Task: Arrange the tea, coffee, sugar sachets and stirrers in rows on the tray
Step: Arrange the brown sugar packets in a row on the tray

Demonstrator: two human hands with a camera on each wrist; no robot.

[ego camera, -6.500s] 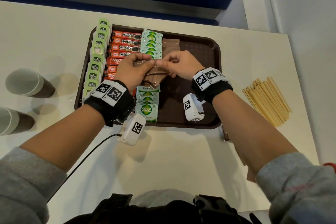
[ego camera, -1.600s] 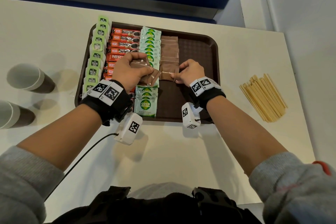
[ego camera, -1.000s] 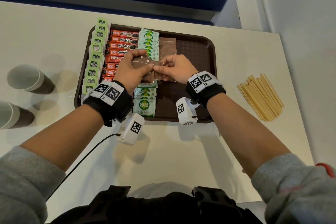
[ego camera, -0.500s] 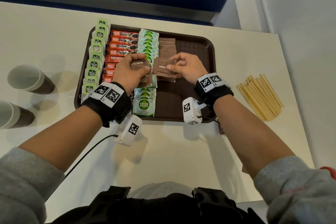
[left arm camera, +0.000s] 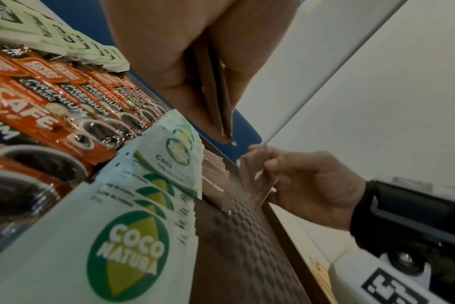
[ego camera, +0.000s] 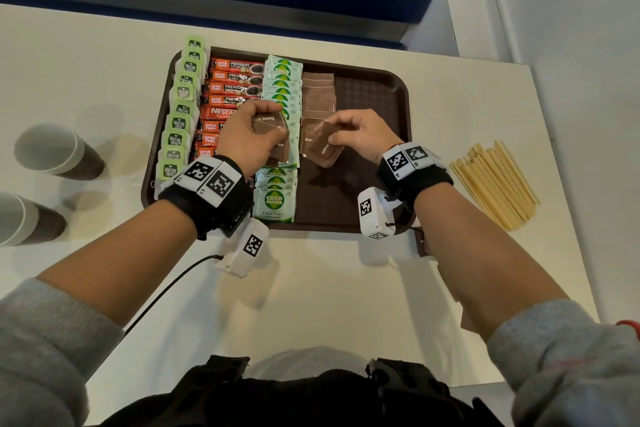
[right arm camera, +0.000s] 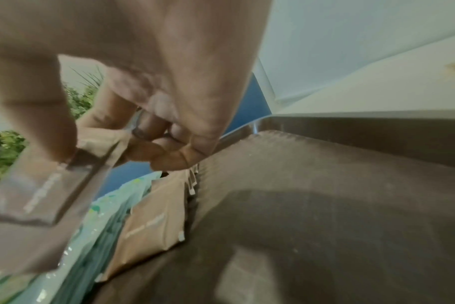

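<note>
A dark brown tray [ego camera: 374,87] holds rows of green tea bags [ego camera: 180,114], orange coffee sticks [ego camera: 235,76], Coco Natura sugar sachets [ego camera: 277,199] and brown sugar sachets [ego camera: 318,94]. My left hand [ego camera: 249,135] grips a small stack of brown sachets [ego camera: 273,132] over the green-and-white row; their edges show between thumb and fingers [left arm camera: 216,98]. My right hand [ego camera: 360,135] pinches one brown sachet [ego camera: 325,147] just above the brown row, blurred in the right wrist view [right arm camera: 39,197]. Wooden stirrers [ego camera: 495,180] lie in a loose pile on the table right of the tray.
Two paper cups [ego camera: 52,152] [ego camera: 20,218] stand on the white table left of the tray. A brown sachet [ego camera: 422,243] lies on the table under my right forearm. The tray's right third is bare. A blue wall panel runs behind the table.
My right hand took one brown sachet from the left hand's stack and carried it right and down toward the near end of the brown row. The left hand stayed put.
</note>
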